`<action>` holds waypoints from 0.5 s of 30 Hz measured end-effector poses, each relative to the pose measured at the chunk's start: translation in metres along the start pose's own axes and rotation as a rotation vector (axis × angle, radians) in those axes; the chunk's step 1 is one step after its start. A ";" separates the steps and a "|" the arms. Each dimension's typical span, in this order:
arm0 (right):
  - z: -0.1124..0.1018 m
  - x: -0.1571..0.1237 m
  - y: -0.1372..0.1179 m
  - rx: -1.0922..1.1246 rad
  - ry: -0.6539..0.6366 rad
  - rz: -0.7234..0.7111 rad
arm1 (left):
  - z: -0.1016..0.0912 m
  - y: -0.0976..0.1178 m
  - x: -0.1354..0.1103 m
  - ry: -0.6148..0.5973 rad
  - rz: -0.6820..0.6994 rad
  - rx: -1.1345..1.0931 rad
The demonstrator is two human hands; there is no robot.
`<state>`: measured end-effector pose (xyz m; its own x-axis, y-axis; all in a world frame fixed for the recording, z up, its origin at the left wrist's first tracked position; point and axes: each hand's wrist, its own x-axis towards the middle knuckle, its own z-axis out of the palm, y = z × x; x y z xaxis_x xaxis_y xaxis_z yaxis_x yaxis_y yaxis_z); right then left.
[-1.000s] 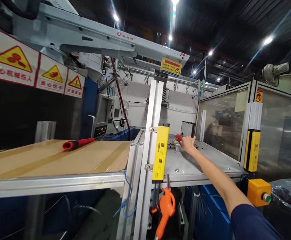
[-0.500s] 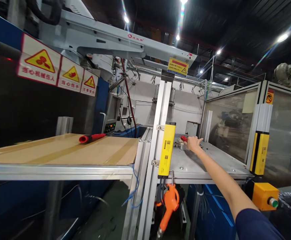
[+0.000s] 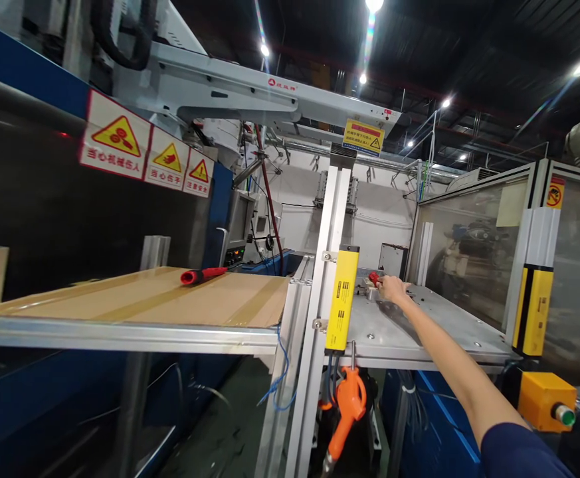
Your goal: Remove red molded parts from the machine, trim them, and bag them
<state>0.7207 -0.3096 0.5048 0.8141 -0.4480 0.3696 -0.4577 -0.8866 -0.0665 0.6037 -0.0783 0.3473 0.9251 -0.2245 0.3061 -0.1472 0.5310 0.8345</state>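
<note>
My right hand [image 3: 393, 288] reaches far forward over a grey metal machine table [image 3: 434, 328]. Its fingers are closed on a small red clamp handle [image 3: 373, 277] fixed to a metal fixture [image 3: 367, 289] near the table's far left side. My arm stretches from the lower right, with a dark blue sleeve at the frame corner. My left hand is out of sight.
Yellow light-curtain bars [image 3: 342, 305] [image 3: 535, 320] flank the table opening. An orange air gun [image 3: 345, 408] hangs below. A yellow button box [image 3: 545, 400] sits at right. At left, a cardboard-topped bench [image 3: 170, 302] carries a red-handled tool [image 3: 202, 274]. Clear guard panels [image 3: 469, 255] stand behind.
The view has shifted left and down, so everything sits further right. My right hand stays at the red clamp handle, fingers curling more closely round it.
</note>
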 end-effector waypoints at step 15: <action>-0.003 0.000 0.013 0.156 0.043 -0.003 | -0.016 0.045 -0.056 -0.161 0.069 -0.051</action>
<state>0.7138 -0.3210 0.5064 0.7979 -0.4427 0.4090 -0.3913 -0.8966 -0.2071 0.5505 -0.0284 0.3606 0.8449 -0.3115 0.4349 -0.1873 0.5893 0.7859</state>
